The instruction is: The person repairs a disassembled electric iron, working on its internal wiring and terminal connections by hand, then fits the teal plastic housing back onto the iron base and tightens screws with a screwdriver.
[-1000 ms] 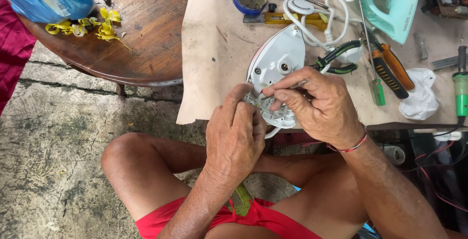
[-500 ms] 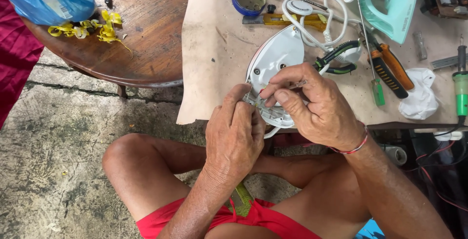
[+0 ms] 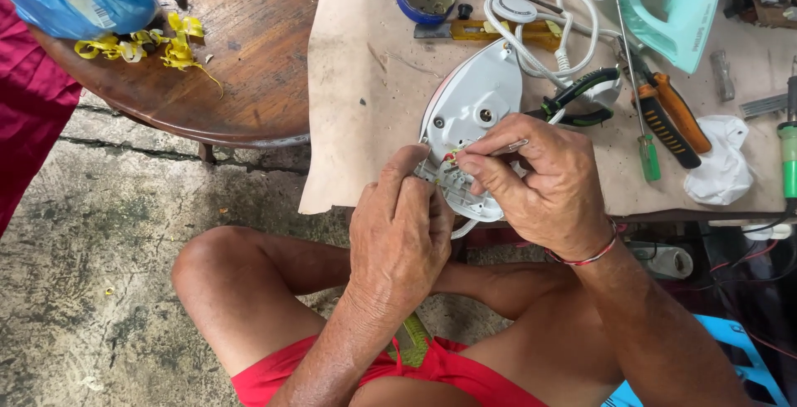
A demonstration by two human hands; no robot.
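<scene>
**Desk:** Head view, what have you got?

**Operator:** I see a seated person bent over the white iron base [image 3: 471, 116], which lies on the paper-covered worktop [image 3: 365, 83], near edge overhanging slightly. Its long axis runs from the near edge up toward the far right, pointed tip away. Both hands meet at its near end. The left hand [image 3: 403, 228] is curled, fingertips pressed to the base's near left rim. The right hand [image 3: 544, 178] is pinched shut on a thin metal tool [image 3: 508, 148], tip aimed left at the wiring [image 3: 452, 158]; this hand is nearer the wiring.

**Desk:** Anything unclear?

**Operator:** The terminals are mostly hidden under the fingers; I cannot tell what the left fingertips grip, if anything. Farther right lie pliers [image 3: 577, 95], an orange screwdriver [image 3: 677, 112] and a mint-green iron shell [image 3: 672, 4], cut off at the top.
</scene>
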